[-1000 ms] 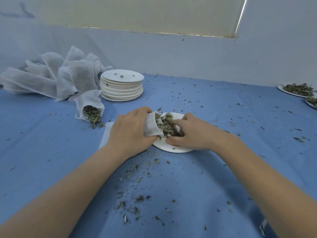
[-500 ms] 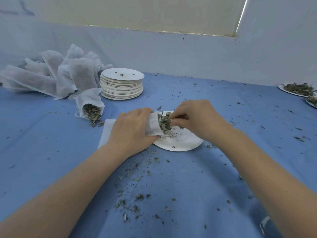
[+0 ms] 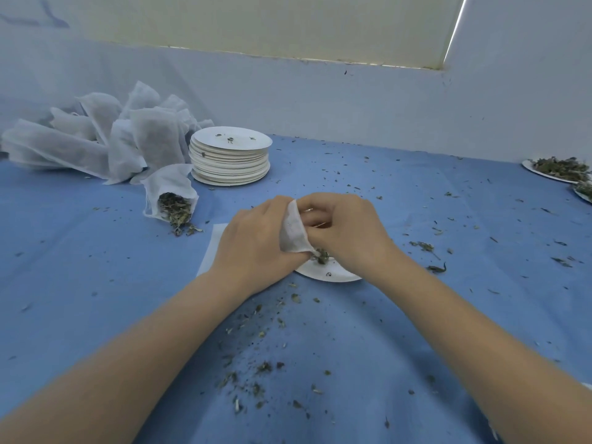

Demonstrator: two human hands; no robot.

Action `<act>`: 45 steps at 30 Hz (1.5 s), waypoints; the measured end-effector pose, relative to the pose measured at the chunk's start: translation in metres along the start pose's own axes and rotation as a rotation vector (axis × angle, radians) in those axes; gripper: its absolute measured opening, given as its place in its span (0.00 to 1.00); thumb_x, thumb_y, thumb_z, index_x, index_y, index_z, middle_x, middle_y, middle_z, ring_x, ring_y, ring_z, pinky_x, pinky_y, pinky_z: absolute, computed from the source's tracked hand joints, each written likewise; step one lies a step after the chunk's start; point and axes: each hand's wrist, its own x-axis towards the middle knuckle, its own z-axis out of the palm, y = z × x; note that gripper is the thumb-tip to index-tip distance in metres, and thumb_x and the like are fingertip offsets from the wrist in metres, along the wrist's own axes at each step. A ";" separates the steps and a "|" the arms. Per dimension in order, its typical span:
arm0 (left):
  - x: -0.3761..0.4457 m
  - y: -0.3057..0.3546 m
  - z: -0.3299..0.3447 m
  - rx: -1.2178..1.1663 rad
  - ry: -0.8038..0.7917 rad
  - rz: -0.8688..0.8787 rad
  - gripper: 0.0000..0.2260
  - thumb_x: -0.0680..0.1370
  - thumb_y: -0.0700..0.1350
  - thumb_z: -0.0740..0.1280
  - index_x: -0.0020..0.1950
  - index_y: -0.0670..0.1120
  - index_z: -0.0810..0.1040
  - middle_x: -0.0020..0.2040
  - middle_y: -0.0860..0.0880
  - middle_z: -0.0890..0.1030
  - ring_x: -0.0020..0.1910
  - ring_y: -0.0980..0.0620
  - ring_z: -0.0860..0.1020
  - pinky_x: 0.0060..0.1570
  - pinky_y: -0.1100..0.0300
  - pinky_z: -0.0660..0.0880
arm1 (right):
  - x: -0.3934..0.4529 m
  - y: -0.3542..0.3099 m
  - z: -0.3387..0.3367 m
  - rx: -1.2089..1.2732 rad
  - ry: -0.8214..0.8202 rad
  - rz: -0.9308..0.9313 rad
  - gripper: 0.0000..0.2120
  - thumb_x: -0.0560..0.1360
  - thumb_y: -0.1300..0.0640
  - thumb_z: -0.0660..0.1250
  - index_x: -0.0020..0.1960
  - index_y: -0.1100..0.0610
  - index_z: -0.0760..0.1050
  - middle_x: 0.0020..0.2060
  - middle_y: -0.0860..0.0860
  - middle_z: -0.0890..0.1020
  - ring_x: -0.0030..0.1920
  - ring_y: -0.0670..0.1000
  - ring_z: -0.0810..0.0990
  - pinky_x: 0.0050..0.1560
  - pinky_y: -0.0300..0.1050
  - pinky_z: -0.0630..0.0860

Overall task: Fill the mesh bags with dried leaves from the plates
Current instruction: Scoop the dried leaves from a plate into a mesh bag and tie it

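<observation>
White mesh bag (image 3: 293, 233) sits gripped in your left hand (image 3: 253, 243), mouth over the plate (image 3: 333, 274) at the desk's middle. Your right hand (image 3: 344, 229) has its fingers curled at the opening, pushing leaves (image 3: 320, 256) in. Loosen that left grip and the mouth may sag, spilling more crumbs onto the blue cloth (image 3: 96, 283).

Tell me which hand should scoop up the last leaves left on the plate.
Right. The right hand is at the bag's mouth, directly over the plate and remaining leaves. The left hand grips the mesh bag, holding it open.
</observation>
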 end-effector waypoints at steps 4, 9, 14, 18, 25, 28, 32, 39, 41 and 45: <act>0.001 0.004 0.004 0.043 -0.032 0.006 0.16 0.64 0.57 0.62 0.44 0.47 0.68 0.34 0.59 0.67 0.36 0.54 0.68 0.36 0.64 0.54 | -0.001 0.001 0.012 -0.159 0.070 -0.019 0.13 0.70 0.67 0.63 0.42 0.49 0.70 0.25 0.40 0.76 0.30 0.35 0.72 0.31 0.28 0.67; 0.002 -0.004 0.002 0.070 -0.018 -0.009 0.18 0.68 0.56 0.68 0.52 0.46 0.73 0.41 0.56 0.74 0.40 0.52 0.72 0.36 0.64 0.54 | 0.001 -0.001 -0.007 -0.044 -0.247 0.015 0.07 0.78 0.60 0.59 0.47 0.47 0.67 0.27 0.39 0.76 0.29 0.38 0.72 0.30 0.29 0.68; 0.002 0.000 -0.004 0.022 0.054 -0.004 0.19 0.66 0.50 0.72 0.55 0.47 0.76 0.45 0.53 0.78 0.44 0.50 0.74 0.38 0.65 0.55 | 0.001 -0.001 -0.014 0.085 0.008 -0.075 0.14 0.66 0.66 0.73 0.37 0.49 0.73 0.32 0.40 0.80 0.37 0.39 0.79 0.40 0.30 0.73; -0.001 0.003 0.000 0.093 0.071 0.116 0.21 0.64 0.50 0.77 0.51 0.41 0.78 0.40 0.46 0.81 0.39 0.43 0.77 0.40 0.63 0.58 | -0.001 0.002 0.004 -0.021 0.053 -0.061 0.16 0.69 0.65 0.67 0.33 0.47 0.67 0.31 0.41 0.78 0.30 0.37 0.73 0.33 0.27 0.68; 0.006 -0.012 -0.005 0.043 0.071 -0.046 0.30 0.65 0.52 0.72 0.64 0.49 0.68 0.44 0.57 0.71 0.48 0.47 0.74 0.37 0.64 0.53 | 0.021 0.012 -0.028 -0.069 0.017 -0.018 0.11 0.75 0.63 0.64 0.43 0.47 0.74 0.45 0.44 0.83 0.45 0.47 0.79 0.43 0.36 0.76; 0.007 -0.022 -0.001 -0.019 0.012 -0.120 0.31 0.64 0.57 0.69 0.64 0.51 0.67 0.50 0.56 0.74 0.52 0.48 0.74 0.43 0.60 0.61 | 0.041 0.028 -0.027 -0.496 -0.180 0.012 0.22 0.77 0.68 0.53 0.62 0.49 0.74 0.62 0.48 0.74 0.59 0.50 0.72 0.51 0.34 0.68; 0.008 -0.030 0.000 -0.122 0.048 -0.192 0.28 0.62 0.60 0.66 0.59 0.54 0.70 0.50 0.56 0.76 0.47 0.53 0.73 0.44 0.60 0.65 | 0.047 0.038 -0.014 -0.699 -0.426 -0.070 0.29 0.75 0.71 0.50 0.71 0.50 0.65 0.73 0.50 0.63 0.68 0.55 0.61 0.65 0.42 0.55; 0.008 -0.033 0.001 -0.094 0.032 -0.170 0.24 0.63 0.60 0.67 0.56 0.53 0.72 0.50 0.54 0.78 0.46 0.52 0.75 0.43 0.58 0.70 | 0.029 0.040 -0.036 -0.665 -0.474 0.009 0.22 0.77 0.61 0.57 0.69 0.44 0.68 0.65 0.48 0.71 0.60 0.47 0.70 0.58 0.39 0.64; 0.007 -0.032 0.002 -0.066 0.023 -0.154 0.23 0.64 0.57 0.69 0.56 0.53 0.72 0.49 0.52 0.79 0.46 0.49 0.76 0.43 0.57 0.71 | 0.028 0.039 -0.042 -0.695 -0.498 0.037 0.22 0.78 0.56 0.59 0.70 0.41 0.65 0.66 0.46 0.69 0.55 0.44 0.68 0.54 0.38 0.63; 0.004 -0.031 0.000 -0.048 0.010 -0.145 0.21 0.65 0.55 0.70 0.55 0.54 0.72 0.46 0.52 0.79 0.45 0.48 0.77 0.41 0.55 0.73 | 0.028 0.044 -0.039 -0.733 -0.516 0.055 0.19 0.78 0.52 0.62 0.68 0.43 0.69 0.62 0.47 0.69 0.51 0.43 0.66 0.52 0.36 0.61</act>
